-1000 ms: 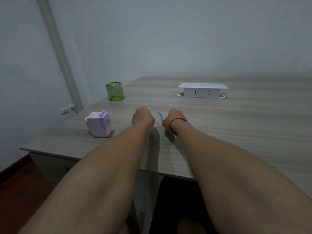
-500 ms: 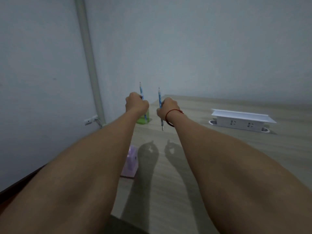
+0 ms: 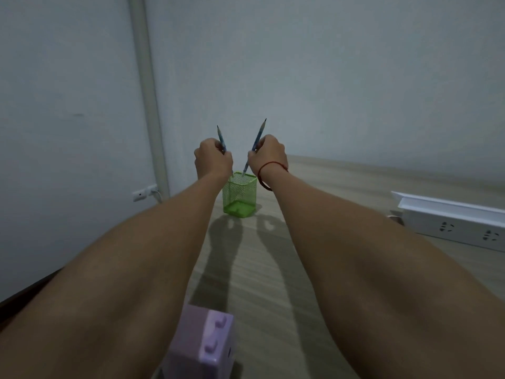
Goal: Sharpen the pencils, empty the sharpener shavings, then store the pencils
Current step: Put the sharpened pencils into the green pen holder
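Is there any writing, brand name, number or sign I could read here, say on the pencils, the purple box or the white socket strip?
No text here can be read.
Left blue pencil and right blue pencil: patterned print, too small to read.
Purple pencil sharpener: no lettering on the faces shown.
White power strip: socket holes only, no visible label.
Green mesh pencil holder: plain.
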{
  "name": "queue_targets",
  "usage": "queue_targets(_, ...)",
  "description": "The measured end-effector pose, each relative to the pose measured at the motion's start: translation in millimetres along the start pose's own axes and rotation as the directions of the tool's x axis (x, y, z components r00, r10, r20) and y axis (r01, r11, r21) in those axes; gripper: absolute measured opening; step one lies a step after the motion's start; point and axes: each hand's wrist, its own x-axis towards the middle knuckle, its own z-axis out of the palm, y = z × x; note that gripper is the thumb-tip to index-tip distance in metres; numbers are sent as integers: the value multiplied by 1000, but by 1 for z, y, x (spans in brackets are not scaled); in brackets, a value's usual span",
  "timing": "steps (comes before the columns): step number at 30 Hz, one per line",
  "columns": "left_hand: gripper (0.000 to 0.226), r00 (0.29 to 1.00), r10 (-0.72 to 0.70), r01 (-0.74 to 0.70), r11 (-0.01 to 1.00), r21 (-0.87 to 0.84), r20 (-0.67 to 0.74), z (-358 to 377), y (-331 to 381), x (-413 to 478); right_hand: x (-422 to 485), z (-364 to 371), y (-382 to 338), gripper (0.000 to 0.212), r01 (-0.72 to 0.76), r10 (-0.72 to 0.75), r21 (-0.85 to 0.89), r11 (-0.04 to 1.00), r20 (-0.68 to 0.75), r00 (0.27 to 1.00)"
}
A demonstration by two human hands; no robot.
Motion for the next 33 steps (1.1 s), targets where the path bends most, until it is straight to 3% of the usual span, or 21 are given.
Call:
queue_targets(4,15,999,-32,30,998,64,29,16,-25,10,13,18,24,24,-41,42,-44,998,19,999)
queue_targets(9,21,983,-89,59,982,181,163,25,-36,11,14,33,36,28,-77,84,-100,992,70,994)
queue_targets(14,27,968,-128,75,969,235,218,13,-20,-4,1,17,33,17,-95,129,-180,979,189,974)
queue_targets(23,45,949,-63,-40,948,317,309,-45,72,-98,-89,-97,-2,41,-12,105,-373,928,231,967)
queue_targets(33,49,872,-78,-131,914,384,483,-63,132,-259,-205,-235,43,38,-112,183,-485,867,100,978)
